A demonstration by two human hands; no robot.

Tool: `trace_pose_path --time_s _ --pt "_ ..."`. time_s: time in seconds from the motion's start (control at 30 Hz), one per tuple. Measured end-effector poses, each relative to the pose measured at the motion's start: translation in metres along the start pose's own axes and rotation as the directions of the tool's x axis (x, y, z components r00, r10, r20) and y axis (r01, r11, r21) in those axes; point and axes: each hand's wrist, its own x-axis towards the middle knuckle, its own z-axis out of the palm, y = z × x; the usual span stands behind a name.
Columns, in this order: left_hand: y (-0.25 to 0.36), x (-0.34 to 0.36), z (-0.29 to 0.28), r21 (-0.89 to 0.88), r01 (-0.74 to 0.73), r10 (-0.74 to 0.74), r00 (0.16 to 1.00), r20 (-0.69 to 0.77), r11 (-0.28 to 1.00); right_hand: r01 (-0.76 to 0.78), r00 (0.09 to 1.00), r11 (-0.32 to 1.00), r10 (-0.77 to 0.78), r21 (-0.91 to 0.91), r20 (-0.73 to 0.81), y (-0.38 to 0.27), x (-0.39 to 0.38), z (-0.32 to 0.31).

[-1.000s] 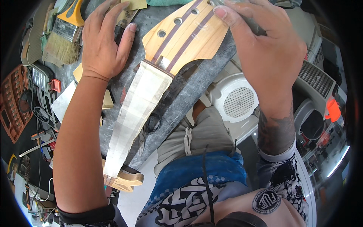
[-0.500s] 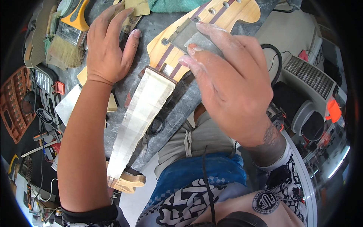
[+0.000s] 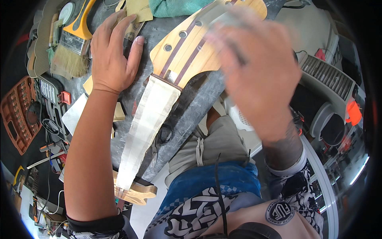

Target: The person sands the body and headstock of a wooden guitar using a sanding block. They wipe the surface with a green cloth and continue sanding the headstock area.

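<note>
At the nine o'clock rim an orange plastic compartment case (image 3: pixel 18 113) is seen lying on the desk (image 3: pixel 201 105), whose dark grey padded surface is bared near the centre. At eleven o'clock a wide paintbrush with a yellow handle and pale bristles (image 3: pixel 73 47) is laid, with a round white dial gauge (image 3: pixel 67 10) just above it. The left hand (image 3: pixel 113 55) is pressed flat on the desk at about eleven o'clock, its fingers (image 3: pixel 109 30) spread wide and straight, closed on nothing; the fingertips are touching a tan sheet of sandpaper (image 3: pixel 139 10).

Just right of that hand, the pale wooden guitar neck with two dark stripes (image 3: pixel 187 53) is laid diagonally across the desk, its headstock at twelve o'clock and its heel (image 3: pixel 135 193) at seven o'clock. The long fretboard part is covered by whitish masking tape (image 3: pixel 149 117). Three round tuner holes are seen along the headstock's left edge. A green cloth (image 3: pixel 179 6) is lying at twelve o'clock, beyond the headstock.

The right hand (image 3: pixel 258 75) is held over the headstock at about one o'clock, heavily blurred by motion; its fingers (image 3: pixel 223 30) are stretched toward the headstock tip, and whether anything is gripped beneath them cannot be told. At three o'clock a grey ribbed appliance (image 3: pixel 330 81) is seen.
</note>
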Motion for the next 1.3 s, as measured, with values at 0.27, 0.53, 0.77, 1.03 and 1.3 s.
trace_pose_path --time_s 0.27,0.53,0.77,1.03,1.3 --pt "-0.002 0.0 0.001 -0.007 -0.019 0.019 1.0 0.01 1.0 0.054 0.998 0.997 -0.056 0.048 0.033 -0.005 -0.003 -0.002" --pt "-0.003 -0.005 -0.004 -0.004 -0.013 0.013 0.999 0.037 1.0 0.055 0.995 0.998 -0.055 0.001 0.089 -0.004 0.0 -0.006" --pt "-0.001 0.004 -0.002 -0.001 -0.023 0.024 0.997 0.075 1.0 0.007 0.997 0.992 -0.016 0.128 0.074 -0.014 -0.006 -0.006" --pt "0.001 -0.001 -0.007 0.015 -0.006 0.004 0.996 0.092 1.0 0.001 0.995 0.996 -0.009 0.088 0.096 0.012 0.006 -0.014" --pt "0.0 -0.001 -0.004 0.008 -0.02 0.019 0.995 0.096 1.0 0.009 0.985 1.0 -0.008 -0.005 0.174 0.023 0.015 -0.026"
